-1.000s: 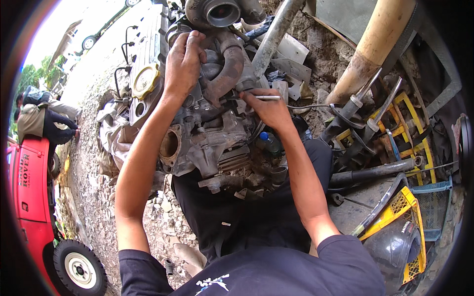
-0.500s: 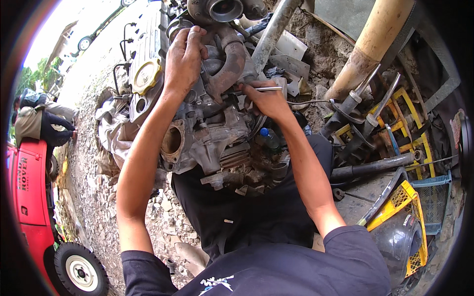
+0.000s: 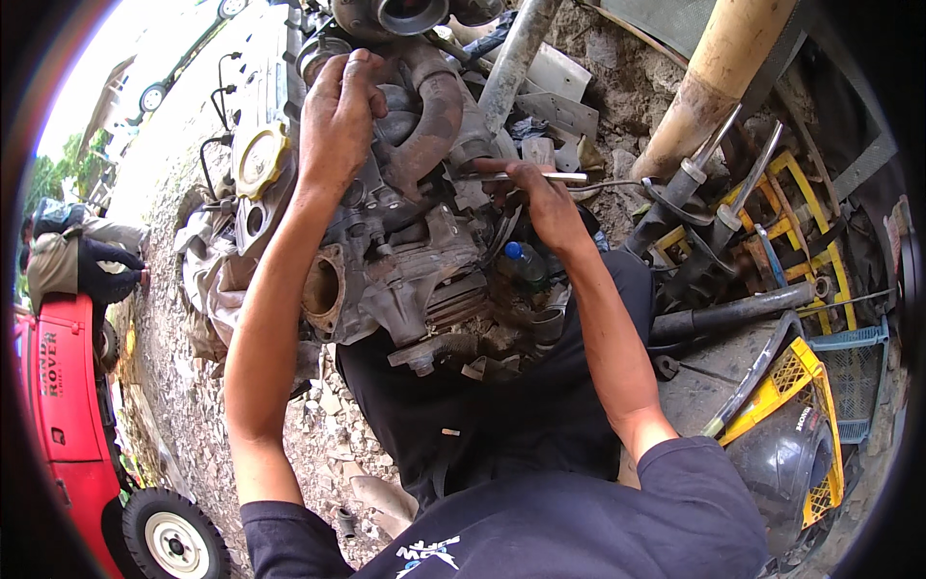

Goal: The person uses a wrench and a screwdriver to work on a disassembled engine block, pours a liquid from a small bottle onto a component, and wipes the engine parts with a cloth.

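Observation:
A greasy metal engine (image 3: pixel 400 275) stands in front of me, with a rusty curved pipe (image 3: pixel 436 121) on its upper part. My left hand (image 3: pixel 338 125) lies over the engine's top, next to a yellow round cap (image 3: pixel 260 161). Its fingers are bent together, and what lies under them is hidden. To the right of the pipe, my right hand (image 3: pixel 552 205) closes round a slim silver metal rod (image 3: pixel 569 178). The rod sticks out to the right past the fingers, and its kind does not show. A clear bottle with a blue cap (image 3: pixel 513 251) stands below that hand.
A bamboo pole (image 3: pixel 709 82) and a metal pipe (image 3: pixel 518 63) slant down beyond the engine. Shock absorbers (image 3: pixel 690 217), a yellow crate (image 3: pixel 772 391) and a dark helmet (image 3: pixel 776 458) crowd the right. A red vehicle (image 3: pixel 68 396) and a seated person (image 3: pixel 58 256) are far left.
My right hand has shifted rightward, away from the rusty pipe, and more of the rod shows. My left hand keeps its place on the engine. The whole view has swung slightly.

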